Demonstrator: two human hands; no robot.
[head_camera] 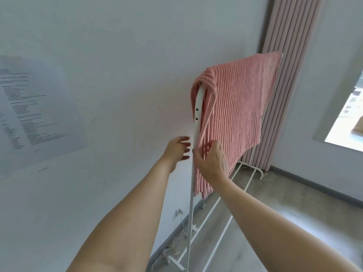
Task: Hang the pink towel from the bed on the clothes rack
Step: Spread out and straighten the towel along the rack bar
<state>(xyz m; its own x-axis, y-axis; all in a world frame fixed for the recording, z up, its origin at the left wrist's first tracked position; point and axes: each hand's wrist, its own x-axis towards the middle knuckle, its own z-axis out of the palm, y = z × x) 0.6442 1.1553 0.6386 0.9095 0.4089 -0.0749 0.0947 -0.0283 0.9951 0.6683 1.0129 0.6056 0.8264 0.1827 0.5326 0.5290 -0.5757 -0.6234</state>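
The pink towel (235, 110) hung over the clothes rack (196, 114). Right hand (213, 163) pinched its 6 o'clock edge; left hand (177, 149) spread. A tug might have dragged it off unevenly.

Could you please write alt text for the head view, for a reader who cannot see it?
A pink towel hangs over the top bar of a white clothes rack beside a white wall. The right hand touches the towel's lower edge; the left hand reaches open behind the rack's post.
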